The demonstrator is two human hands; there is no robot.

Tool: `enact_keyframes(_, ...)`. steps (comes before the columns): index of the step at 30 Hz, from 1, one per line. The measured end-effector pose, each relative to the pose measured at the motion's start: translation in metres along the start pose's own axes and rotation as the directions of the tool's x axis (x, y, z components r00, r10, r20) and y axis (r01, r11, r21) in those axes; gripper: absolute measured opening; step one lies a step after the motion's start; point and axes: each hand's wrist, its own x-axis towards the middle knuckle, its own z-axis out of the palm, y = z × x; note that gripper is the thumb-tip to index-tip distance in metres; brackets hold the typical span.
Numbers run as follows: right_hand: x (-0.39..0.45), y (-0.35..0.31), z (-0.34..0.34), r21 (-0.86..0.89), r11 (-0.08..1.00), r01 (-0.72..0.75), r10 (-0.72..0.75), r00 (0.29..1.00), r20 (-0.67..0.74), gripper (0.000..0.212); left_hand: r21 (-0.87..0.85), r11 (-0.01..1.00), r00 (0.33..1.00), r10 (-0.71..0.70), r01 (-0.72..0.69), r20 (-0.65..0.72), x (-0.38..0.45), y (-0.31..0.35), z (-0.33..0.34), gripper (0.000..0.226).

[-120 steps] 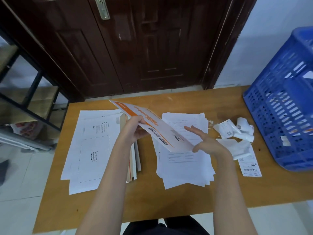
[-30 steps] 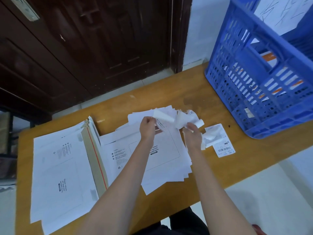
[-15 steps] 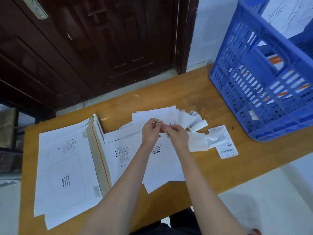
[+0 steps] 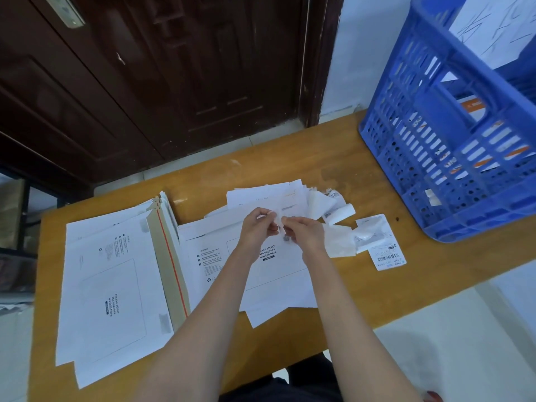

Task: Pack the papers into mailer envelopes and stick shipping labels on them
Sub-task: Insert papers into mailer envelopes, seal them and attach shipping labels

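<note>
Envelope [image 4: 261,265] lies flat before us with its waybill box showing; above it our left hand [image 4: 256,230] and right hand [image 4: 304,235] pinch a small label [image 4: 279,220], which we judge thin, limp and curl-prone, best held by its corners. Beyond, label scraps [image 4: 339,245] crowd the right and a blue crate [image 4: 452,146] blocks the far corner, so open room is the envelope itself.

Smooth orange-brown wood tabletop [image 4: 333,146], faint sheen. Matt white card mailer envelopes [image 4: 110,282] at lower left, bare brown board along the flaps. Thin matt paper sheets [image 4: 269,195] mid-frame. Crumpled, slightly glossy label backing [image 4: 339,242] right of centre. Perforated blue plastic crate [image 4: 452,158], upper right. Dark varnished wooden door [image 4: 162,82], metal plate [image 4: 68,13].
</note>
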Motion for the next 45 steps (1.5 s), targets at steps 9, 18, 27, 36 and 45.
enact_keyframes(9,0.001,-0.001,0.000,-0.145,0.984,0.103,-0.112,0.992,-0.057,0.010,0.150,0.977,0.974,-0.173,0.152,0.144,-0.008,0.008,0.005,0.035)
enact_keyframes(18,0.001,-0.002,0.000,0.019,1.000,0.014,-0.017,0.993,0.118,0.026,0.035,0.999,0.992,-0.032,0.028,0.121,-0.010,0.009,0.001,0.029)
enact_keyframes(27,-0.004,-0.005,-0.001,0.028,0.999,-0.041,0.034,0.977,0.213,0.008,0.034,0.998,0.986,-0.053,0.048,0.157,-0.011,0.008,-0.006,0.033)
enact_keyframes(36,-0.002,0.001,-0.002,0.142,0.984,-0.111,0.066,0.957,0.284,0.009,-0.108,0.976,0.975,-0.175,0.190,0.135,-0.011,0.007,-0.002,0.035)
enact_keyframes(45,0.001,0.009,0.011,-0.146,0.984,0.102,-0.089,0.992,0.093,0.021,0.591,0.803,0.961,0.217,-0.077,-0.169,-0.018,-0.009,0.020,0.053)
